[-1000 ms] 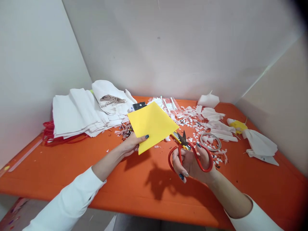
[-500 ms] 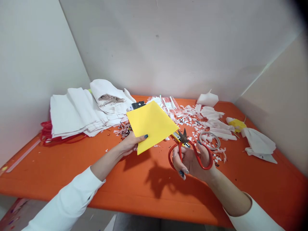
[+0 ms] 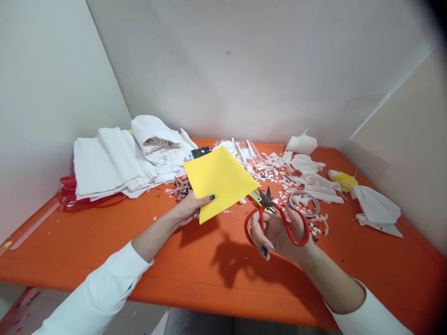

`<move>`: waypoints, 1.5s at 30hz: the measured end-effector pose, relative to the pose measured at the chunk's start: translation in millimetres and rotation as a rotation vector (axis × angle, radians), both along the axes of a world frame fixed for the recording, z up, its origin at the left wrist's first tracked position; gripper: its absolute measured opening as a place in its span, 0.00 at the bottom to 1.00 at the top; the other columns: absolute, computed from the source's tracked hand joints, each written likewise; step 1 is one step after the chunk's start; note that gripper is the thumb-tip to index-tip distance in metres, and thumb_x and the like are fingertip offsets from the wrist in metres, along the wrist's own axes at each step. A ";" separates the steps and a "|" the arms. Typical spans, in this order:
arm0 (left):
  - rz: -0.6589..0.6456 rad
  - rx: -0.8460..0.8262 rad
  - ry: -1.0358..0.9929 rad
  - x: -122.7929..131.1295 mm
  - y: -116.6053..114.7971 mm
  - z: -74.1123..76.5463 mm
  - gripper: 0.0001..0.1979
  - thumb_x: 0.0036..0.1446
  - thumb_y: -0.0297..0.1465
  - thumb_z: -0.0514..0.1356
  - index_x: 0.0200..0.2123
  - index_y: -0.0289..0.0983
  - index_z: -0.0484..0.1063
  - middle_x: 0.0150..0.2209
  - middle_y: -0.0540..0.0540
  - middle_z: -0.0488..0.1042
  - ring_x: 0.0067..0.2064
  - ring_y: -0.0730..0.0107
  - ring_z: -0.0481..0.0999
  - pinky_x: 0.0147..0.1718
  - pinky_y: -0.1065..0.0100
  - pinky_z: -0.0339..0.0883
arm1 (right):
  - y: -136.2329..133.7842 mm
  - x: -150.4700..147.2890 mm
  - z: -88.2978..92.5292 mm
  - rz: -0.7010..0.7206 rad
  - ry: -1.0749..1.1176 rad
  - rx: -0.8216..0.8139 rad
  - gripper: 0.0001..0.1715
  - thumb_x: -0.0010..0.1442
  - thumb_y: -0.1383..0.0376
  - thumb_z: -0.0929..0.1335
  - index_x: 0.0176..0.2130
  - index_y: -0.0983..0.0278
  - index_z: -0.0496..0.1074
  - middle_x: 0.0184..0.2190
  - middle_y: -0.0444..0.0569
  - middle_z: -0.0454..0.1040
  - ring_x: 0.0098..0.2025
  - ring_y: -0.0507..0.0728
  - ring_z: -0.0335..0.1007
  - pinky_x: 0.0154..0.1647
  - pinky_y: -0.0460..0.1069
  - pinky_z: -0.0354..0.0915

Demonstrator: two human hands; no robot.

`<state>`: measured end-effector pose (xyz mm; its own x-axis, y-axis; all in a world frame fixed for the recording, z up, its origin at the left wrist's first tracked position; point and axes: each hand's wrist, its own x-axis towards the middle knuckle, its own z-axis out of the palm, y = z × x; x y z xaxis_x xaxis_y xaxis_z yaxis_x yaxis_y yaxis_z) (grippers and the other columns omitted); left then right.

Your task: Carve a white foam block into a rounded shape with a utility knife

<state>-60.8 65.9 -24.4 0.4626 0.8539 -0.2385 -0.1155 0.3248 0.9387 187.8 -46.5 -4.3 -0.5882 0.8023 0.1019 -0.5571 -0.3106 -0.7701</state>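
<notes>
My left hand [image 3: 190,208] pinches a flat yellow sheet of paper [image 3: 220,179] by its lower left edge, thumb on top and fingers beneath. The sheet is held above the table, tilted toward me. In my right hand [image 3: 282,235] is a pair of scissors [image 3: 267,200] with red loop handles and short dark blades, slightly parted. Thumb and fingers pass through the loops. The blade tips point up, close to the sheet's right corner but apart from it. Behind the scissors lies a yellow utility knife [image 3: 257,197], partly covered.
On the orange table [image 3: 167,270], folded white sheets [image 3: 108,163] are stacked at left over a red bag [image 3: 68,190]. Paper scraps [image 3: 275,174] spread across the back around a clear tray [image 3: 247,150]. A tape roll [image 3: 304,204] and white paper flowers [image 3: 377,204] lie at right.
</notes>
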 end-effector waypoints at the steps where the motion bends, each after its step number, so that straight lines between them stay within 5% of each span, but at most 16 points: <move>1: -0.001 0.002 -0.002 0.0 0.0 0.1 0.29 0.44 0.36 0.72 0.50 0.35 0.72 0.54 0.37 0.74 0.53 0.53 0.75 0.46 0.64 0.71 | 0.0 -0.1 0.0 0.001 0.006 0.001 0.40 0.58 0.36 0.54 0.41 0.66 0.71 0.21 0.44 0.64 0.22 0.53 0.62 0.25 0.48 0.66; 34: -0.021 0.019 0.019 1.2 -1.1 2.8 0.31 0.43 0.38 0.72 0.50 0.34 0.71 0.50 0.36 0.76 0.52 0.51 0.75 0.46 0.61 0.71 | -0.1 0.1 -1.6 0.019 0.062 0.004 0.40 0.59 0.37 0.54 0.40 0.67 0.72 0.22 0.45 0.64 0.23 0.52 0.62 0.26 0.47 0.66; 38: -0.015 0.027 0.034 1.7 -1.2 3.6 0.33 0.41 0.39 0.72 0.51 0.33 0.71 0.46 0.36 0.78 0.47 0.53 0.77 0.42 0.62 0.72 | 0.9 -1.0 -3.1 0.032 0.099 0.009 0.40 0.60 0.38 0.54 0.41 0.68 0.71 0.22 0.45 0.65 0.23 0.52 0.62 0.27 0.47 0.67; 41: -0.016 0.021 0.070 0.9 -2.2 3.0 0.33 0.41 0.40 0.72 0.50 0.34 0.71 0.41 0.39 0.79 0.36 0.61 0.79 0.30 0.68 0.71 | 1.1 -1.3 -4.2 0.041 0.105 0.006 0.40 0.61 0.38 0.54 0.41 0.69 0.71 0.22 0.45 0.65 0.23 0.51 0.62 0.27 0.46 0.67; 45: -0.050 0.049 0.168 -1.0 -3.5 1.2 0.26 0.42 0.42 0.71 0.42 0.34 0.72 0.25 0.47 0.75 0.17 0.78 0.65 0.13 0.75 0.54 | 1.5 0.2 -8.1 0.037 0.083 -0.006 0.41 0.61 0.39 0.52 0.43 0.70 0.70 0.23 0.46 0.65 0.24 0.52 0.63 0.26 0.46 0.67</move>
